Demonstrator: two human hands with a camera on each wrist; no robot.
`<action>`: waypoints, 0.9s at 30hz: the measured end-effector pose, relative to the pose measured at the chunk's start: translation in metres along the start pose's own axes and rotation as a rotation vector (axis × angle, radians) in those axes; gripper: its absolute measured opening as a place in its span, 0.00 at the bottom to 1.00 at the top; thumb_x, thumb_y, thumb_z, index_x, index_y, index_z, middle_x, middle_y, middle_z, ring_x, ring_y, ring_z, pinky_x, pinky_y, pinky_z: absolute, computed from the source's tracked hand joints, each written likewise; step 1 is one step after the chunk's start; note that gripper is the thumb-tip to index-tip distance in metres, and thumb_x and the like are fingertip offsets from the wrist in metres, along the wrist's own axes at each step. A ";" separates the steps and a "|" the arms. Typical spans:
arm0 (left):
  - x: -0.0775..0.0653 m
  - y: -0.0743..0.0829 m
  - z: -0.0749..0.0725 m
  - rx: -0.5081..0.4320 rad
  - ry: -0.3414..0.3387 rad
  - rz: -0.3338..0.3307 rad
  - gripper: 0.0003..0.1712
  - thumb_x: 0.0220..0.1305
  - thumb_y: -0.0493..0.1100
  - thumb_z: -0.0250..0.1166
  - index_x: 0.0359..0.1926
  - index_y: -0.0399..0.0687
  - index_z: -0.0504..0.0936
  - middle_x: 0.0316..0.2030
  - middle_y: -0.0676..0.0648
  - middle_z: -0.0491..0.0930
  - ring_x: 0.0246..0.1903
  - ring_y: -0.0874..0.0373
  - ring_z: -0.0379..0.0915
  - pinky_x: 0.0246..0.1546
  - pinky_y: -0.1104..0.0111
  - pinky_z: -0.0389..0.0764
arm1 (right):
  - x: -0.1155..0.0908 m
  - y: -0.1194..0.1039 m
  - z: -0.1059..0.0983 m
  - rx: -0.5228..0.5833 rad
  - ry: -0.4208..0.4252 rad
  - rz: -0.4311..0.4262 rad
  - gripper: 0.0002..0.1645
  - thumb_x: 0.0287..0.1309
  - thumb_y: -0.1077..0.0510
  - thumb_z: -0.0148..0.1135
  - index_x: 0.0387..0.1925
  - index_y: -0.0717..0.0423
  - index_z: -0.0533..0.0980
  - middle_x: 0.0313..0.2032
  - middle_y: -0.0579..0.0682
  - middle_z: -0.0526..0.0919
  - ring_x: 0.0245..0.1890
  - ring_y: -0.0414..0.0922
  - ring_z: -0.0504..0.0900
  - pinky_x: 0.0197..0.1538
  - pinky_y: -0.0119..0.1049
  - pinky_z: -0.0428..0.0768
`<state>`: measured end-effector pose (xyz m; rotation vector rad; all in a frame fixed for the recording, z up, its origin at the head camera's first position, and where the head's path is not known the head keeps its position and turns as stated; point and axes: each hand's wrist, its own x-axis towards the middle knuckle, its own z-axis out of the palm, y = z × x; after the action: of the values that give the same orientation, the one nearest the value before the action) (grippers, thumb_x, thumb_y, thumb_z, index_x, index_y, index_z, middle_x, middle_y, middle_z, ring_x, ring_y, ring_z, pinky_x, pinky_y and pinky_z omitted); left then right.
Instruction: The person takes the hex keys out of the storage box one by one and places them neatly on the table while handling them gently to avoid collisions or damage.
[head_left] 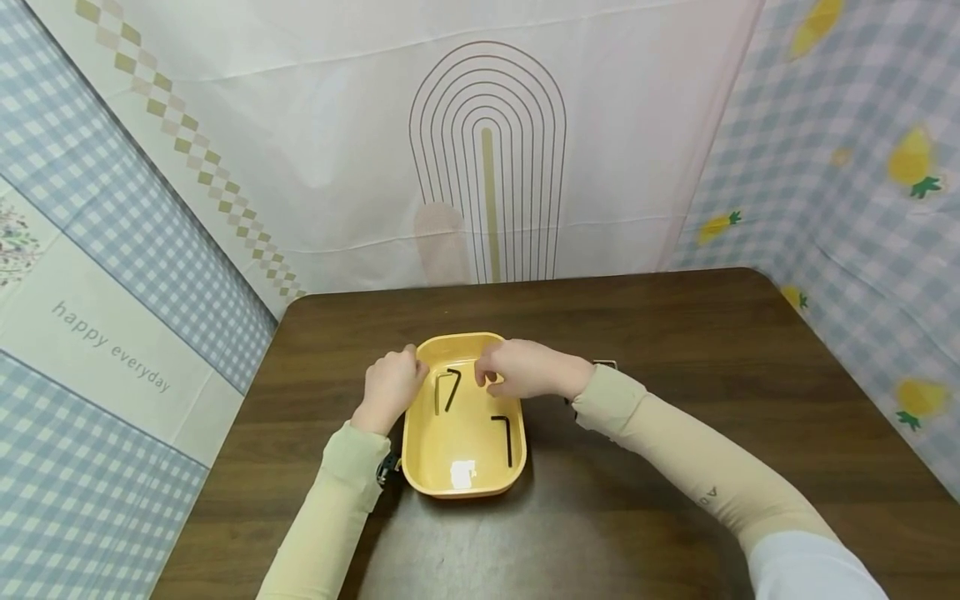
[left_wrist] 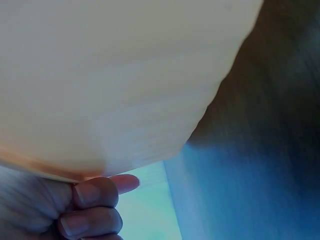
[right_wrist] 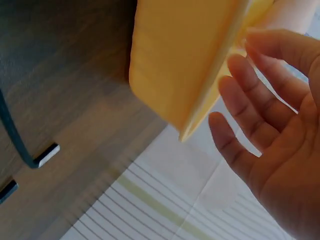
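A yellow rectangular tray (head_left: pixel 465 450) stands on the table. My left hand (head_left: pixel 392 385) grips its left rim, with curled fingers (left_wrist: pixel 90 195) showing under the edge in the left wrist view. Over the tray's far right part is my right hand (head_left: pixel 521 368), its fingers loosely bent and nothing seen between them in the right wrist view. Inside the tray lie a black hex key (head_left: pixel 454 390) and a brass-coloured-looking hex key (head_left: pixel 438 393) side by side at the far left. Another black hex key (head_left: pixel 508 442) lies along the right wall.
Right of the tray, partly hidden by my right forearm, are more hex keys on the table; the right wrist view shows one bent hex key (right_wrist: pixel 17 142) and the end of another (right_wrist: pixel 7 191). The dark wooden table (head_left: pixel 675 333) meets a patterned cloth backdrop (head_left: pixel 337 167) behind.
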<state>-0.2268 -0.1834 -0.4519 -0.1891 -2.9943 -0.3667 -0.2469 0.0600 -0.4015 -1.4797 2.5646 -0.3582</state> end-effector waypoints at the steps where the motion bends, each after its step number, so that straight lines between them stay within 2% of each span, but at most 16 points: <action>1: 0.000 0.000 0.000 0.001 0.000 0.000 0.11 0.70 0.42 0.56 0.35 0.37 0.77 0.16 0.45 0.70 0.14 0.51 0.67 0.18 0.58 0.71 | 0.001 -0.001 0.002 -0.011 -0.017 -0.002 0.03 0.59 0.60 0.67 0.37 0.52 0.82 0.32 0.46 0.81 0.34 0.41 0.76 0.42 0.40 0.74; 5: 0.000 0.000 -0.001 0.007 0.006 0.001 0.11 0.70 0.41 0.56 0.34 0.38 0.76 0.16 0.45 0.70 0.14 0.51 0.67 0.18 0.58 0.71 | 0.003 -0.006 0.010 -0.065 -0.071 0.053 0.03 0.58 0.55 0.69 0.31 0.47 0.81 0.27 0.40 0.78 0.30 0.39 0.74 0.47 0.46 0.67; 9: 0.000 0.000 0.000 0.004 0.007 0.004 0.10 0.70 0.41 0.55 0.33 0.39 0.76 0.16 0.46 0.70 0.14 0.51 0.67 0.18 0.57 0.72 | 0.005 -0.011 0.021 -0.159 -0.114 0.154 0.13 0.58 0.56 0.68 0.21 0.44 0.74 0.21 0.38 0.74 0.25 0.39 0.70 0.51 0.48 0.60; 13: 0.000 0.000 0.001 0.006 0.001 -0.003 0.10 0.70 0.42 0.55 0.34 0.39 0.76 0.16 0.46 0.70 0.14 0.51 0.68 0.19 0.57 0.73 | 0.006 -0.017 0.029 -0.242 -0.156 0.184 0.20 0.59 0.58 0.66 0.15 0.45 0.69 0.16 0.40 0.71 0.23 0.40 0.69 0.59 0.51 0.59; 20: 0.000 0.001 0.000 0.005 0.009 -0.003 0.10 0.69 0.42 0.55 0.33 0.39 0.76 0.15 0.46 0.69 0.14 0.51 0.67 0.18 0.57 0.72 | 0.010 -0.026 0.034 -0.265 -0.246 0.218 0.20 0.55 0.59 0.67 0.14 0.45 0.69 0.16 0.40 0.71 0.26 0.42 0.71 0.66 0.53 0.59; 27: 0.000 -0.001 0.001 0.012 0.019 0.003 0.10 0.69 0.42 0.54 0.33 0.40 0.76 0.16 0.45 0.70 0.15 0.49 0.68 0.19 0.54 0.73 | 0.011 -0.033 0.039 -0.319 -0.273 0.214 0.19 0.56 0.57 0.65 0.14 0.45 0.68 0.18 0.43 0.72 0.25 0.42 0.71 0.68 0.56 0.61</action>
<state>-0.2273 -0.1838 -0.4528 -0.1885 -2.9761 -0.3483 -0.2155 0.0301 -0.4297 -1.2178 2.6010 0.2743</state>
